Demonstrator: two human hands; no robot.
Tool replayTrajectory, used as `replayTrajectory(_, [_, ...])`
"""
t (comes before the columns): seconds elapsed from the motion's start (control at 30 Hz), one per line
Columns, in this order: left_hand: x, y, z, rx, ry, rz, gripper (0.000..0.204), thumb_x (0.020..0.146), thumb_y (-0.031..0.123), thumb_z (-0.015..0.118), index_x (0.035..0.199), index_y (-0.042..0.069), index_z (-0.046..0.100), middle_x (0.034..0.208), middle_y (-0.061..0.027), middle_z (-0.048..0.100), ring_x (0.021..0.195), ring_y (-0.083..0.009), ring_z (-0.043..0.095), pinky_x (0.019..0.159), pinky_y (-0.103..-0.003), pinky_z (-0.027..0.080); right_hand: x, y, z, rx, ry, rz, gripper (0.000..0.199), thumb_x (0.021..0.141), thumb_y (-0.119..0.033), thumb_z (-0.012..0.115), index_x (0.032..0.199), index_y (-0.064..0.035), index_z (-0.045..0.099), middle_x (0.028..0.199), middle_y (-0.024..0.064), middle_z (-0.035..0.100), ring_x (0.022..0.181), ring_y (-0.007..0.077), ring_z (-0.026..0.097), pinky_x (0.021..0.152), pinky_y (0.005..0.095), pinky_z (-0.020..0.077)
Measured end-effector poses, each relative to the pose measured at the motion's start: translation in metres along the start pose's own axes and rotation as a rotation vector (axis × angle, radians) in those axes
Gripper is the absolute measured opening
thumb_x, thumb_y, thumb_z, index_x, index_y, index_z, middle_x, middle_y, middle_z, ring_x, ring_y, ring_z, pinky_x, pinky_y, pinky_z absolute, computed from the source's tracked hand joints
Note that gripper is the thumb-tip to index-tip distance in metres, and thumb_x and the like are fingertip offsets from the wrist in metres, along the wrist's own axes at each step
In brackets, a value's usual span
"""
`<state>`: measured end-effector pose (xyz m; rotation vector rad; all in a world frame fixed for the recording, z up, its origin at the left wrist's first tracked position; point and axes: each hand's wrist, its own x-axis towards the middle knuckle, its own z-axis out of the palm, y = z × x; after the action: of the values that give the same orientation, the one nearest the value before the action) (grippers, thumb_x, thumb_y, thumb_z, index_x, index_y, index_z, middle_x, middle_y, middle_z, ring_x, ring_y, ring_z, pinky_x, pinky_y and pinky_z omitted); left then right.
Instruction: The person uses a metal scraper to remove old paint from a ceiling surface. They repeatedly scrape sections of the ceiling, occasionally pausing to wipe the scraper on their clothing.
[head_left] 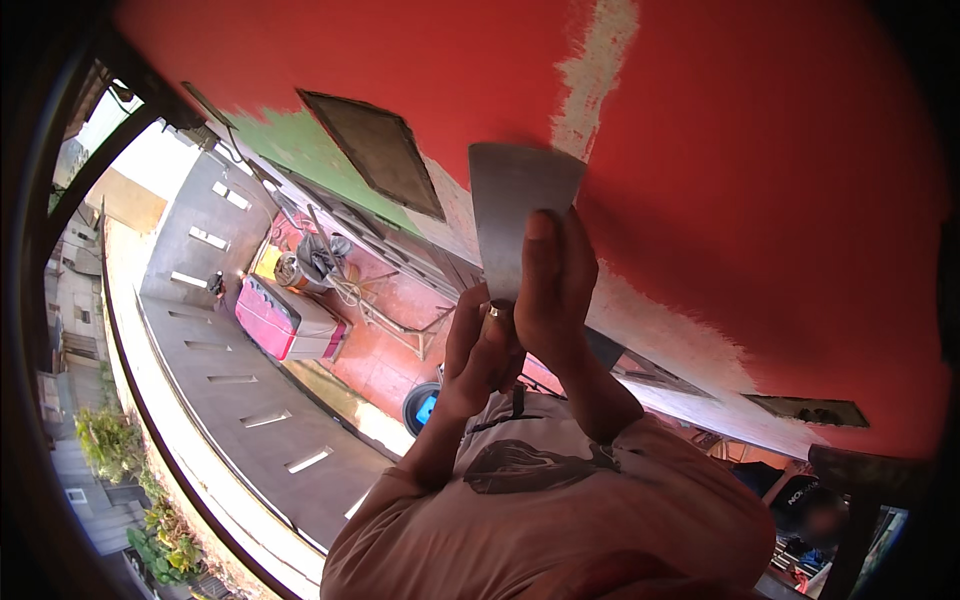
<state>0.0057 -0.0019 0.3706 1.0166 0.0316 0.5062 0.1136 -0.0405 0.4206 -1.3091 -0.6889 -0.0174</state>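
A wide metal scraper (510, 185) is held up in front of me, its broad blade edge at the red wall (760, 180), beside a pale strip with ragged edges. My left hand (478, 350) is closed around the lower end of the scraper, at the handle, which the fingers mostly hide. Higher up, my right hand (555, 290) grips the blade's right side, with a fingertip lying on the flat metal. Whether the blade edge touches the wall is hard to tell.
Recessed panels (375, 150) break the wall, which also has green and pale areas. To the left below are a pink-and-white box-like object (285, 320), a wooden frame (395, 325), a dark tub (420, 405) and a grey slotted parapet (220, 370). A dark post stands at lower right.
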Motion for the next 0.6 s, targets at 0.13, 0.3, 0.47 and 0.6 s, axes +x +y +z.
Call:
replayTrajectory(0.13, [-0.001, -0.006, 0.001, 0.023, 0.028, -0.016, 0.043, 0.103, 0.028, 0.042, 0.134, -0.001, 0.035, 0.077, -0.002, 0.05, 0.045, -0.0045, 0.04, 0.038, -0.02, 0.03, -0.001, 0.008, -0.012, -0.129, -0.068, -0.128, 0.021, 0.1, -0.017, 0.047, 0.105, 0.0013, 0.055, 0.072, 0.0155, 0.059, 0.055, 0.0254, 0.055, 0.052, 0.0368, 0.0409])
replayTrajectory(0.3, [-0.001, 0.007, 0.009, 0.097, 0.108, -0.107, 0.046, 0.101, 0.034, 0.044, 0.133, 0.002, 0.035, 0.085, -0.0025, 0.054, 0.052, -0.0027, 0.046, 0.041, -0.017, 0.032, 0.0, 0.009, -0.014, -0.325, -0.156, -0.052, 0.027, 0.099, -0.013, 0.049, 0.115, 0.0084, 0.053, 0.101, 0.0253, 0.06, 0.075, 0.0335, 0.06, 0.065, 0.0425, 0.0465])
replayTrajectory(0.47, [0.001, 0.015, 0.01, 0.078, 0.08, -0.009, 0.041, 0.104, 0.023, 0.04, 0.136, -0.003, 0.034, 0.075, 0.0014, 0.048, 0.051, -0.0016, 0.036, 0.046, -0.019, 0.025, -0.001, 0.016, -0.008, -0.433, -0.183, -0.278, 0.036, 0.096, -0.008, 0.051, 0.123, 0.0157, 0.045, 0.109, 0.0348, 0.054, 0.077, 0.0388, 0.057, 0.065, 0.0446, 0.0473])
replayTrajectory(0.6, [0.003, 0.016, 0.014, 0.149, 0.138, 0.018, 0.043, 0.103, 0.023, 0.04, 0.135, -0.004, 0.034, 0.078, 0.0001, 0.05, 0.052, -0.0027, 0.038, 0.046, -0.02, 0.026, -0.002, 0.012, -0.009, -0.432, -0.247, -0.157, 0.042, 0.089, -0.003, 0.057, 0.125, 0.0151, 0.045, 0.112, 0.0382, 0.053, 0.077, 0.0358, 0.057, 0.062, 0.0429, 0.0469])
